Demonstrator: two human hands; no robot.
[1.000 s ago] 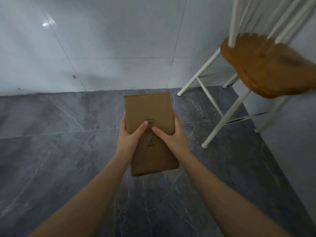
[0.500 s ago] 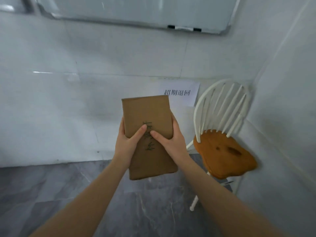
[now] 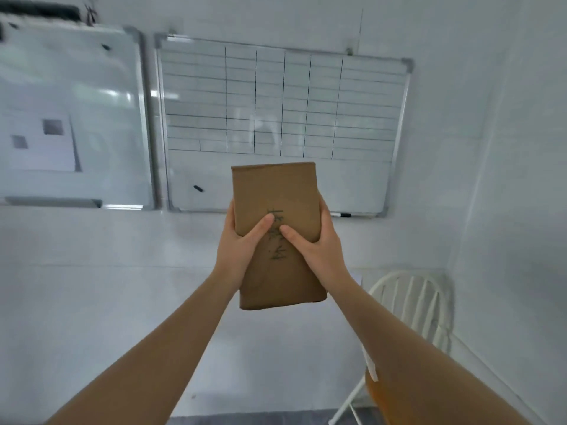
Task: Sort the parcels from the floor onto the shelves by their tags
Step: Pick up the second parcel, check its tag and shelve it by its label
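A flat brown parcel [image 3: 276, 191] with dark handwriting on its front is held upright at chest height in the middle of the view. My left hand [image 3: 237, 246] grips its left edge, thumb lying across the front. My right hand [image 3: 316, 250] grips its right edge, thumb also on the front beside the writing. Both thumbs nearly meet over the writing. No shelves appear in the view.
A gridded whiteboard [image 3: 282, 99] hangs on the white wall straight ahead, a second whiteboard [image 3: 70, 118] with a paper sheet to its left. A white spindle-back chair [image 3: 411, 299] with an orange wooden seat stands in the right corner.
The view has swung up from the grey floor to the wall and whiteboards. The parcel stays in both hands with the same hold, and the chair has dropped to the lower right.
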